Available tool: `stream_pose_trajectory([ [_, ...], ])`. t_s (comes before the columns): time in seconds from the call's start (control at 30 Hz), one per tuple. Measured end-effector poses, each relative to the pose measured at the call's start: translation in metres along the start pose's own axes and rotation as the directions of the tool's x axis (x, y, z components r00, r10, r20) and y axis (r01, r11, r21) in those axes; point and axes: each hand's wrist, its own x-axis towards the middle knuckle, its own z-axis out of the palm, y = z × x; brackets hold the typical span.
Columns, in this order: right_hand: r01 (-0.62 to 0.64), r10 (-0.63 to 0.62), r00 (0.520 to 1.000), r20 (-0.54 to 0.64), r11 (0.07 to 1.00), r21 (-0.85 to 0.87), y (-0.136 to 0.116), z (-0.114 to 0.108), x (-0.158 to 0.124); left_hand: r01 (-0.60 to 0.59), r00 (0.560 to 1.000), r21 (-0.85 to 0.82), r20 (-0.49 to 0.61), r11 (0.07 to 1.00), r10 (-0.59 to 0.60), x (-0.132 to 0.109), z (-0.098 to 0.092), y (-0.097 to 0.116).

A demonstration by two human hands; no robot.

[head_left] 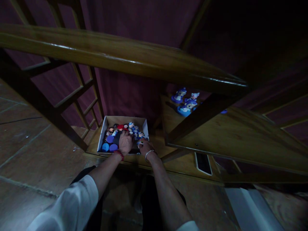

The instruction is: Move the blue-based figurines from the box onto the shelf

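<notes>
A shallow open cardboard box with pale sides holds many small painted figurines in blue, white, red and black. Round purple and blue bases lie at its near left. My left hand, with a red bead bracelet, reaches down into the middle of the box beside a dark round base. Its fingers point downward and are mostly hidden. At the box's right edge my right hand, wearing a light bracelet, has its fingers closed on a small blue and white figurine.
Several blue and purple figurines stand on a raised wooden shelf at right. A wooden bar crosses above the box. A dark-screened phone lies on the lower board. Lattice borders the left.
</notes>
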Motion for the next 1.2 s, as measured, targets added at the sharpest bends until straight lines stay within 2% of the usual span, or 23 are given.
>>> stream_pose_trajectory([
  [0.3,0.007,-0.007,1.000,0.002,1.000,-0.021,0.003,0.004,0.004,-0.047,0.999,-0.023,0.015,0.999,0.048,-0.004,-0.004,-0.004],
  [0.47,0.019,-0.020,1.000,-0.012,0.999,-0.044,0.004,0.006,0.006,-0.130,0.992,-0.032,0.008,0.991,0.130,-0.008,-0.010,-0.008],
  [0.6,0.026,-0.027,0.999,-0.020,0.998,-0.048,0.004,0.007,0.006,-0.197,0.978,-0.067,0.051,0.978,0.201,-0.011,-0.013,-0.013],
  [0.8,0.007,-0.007,1.000,-0.012,0.999,-0.048,0.001,0.006,0.006,-0.231,0.969,-0.100,0.070,0.968,0.238,-0.013,-0.012,-0.017],
  [1.03,0.021,-0.021,1.000,0.007,0.999,-0.040,0.001,0.004,0.005,-0.289,0.956,-0.128,0.008,0.949,0.292,-0.014,-0.016,-0.015],
  [1.2,0.021,-0.022,1.000,-0.011,1.000,-0.022,0.001,0.004,0.005,-0.271,0.963,-0.133,-0.028,0.953,0.270,-0.016,-0.024,-0.016],
])
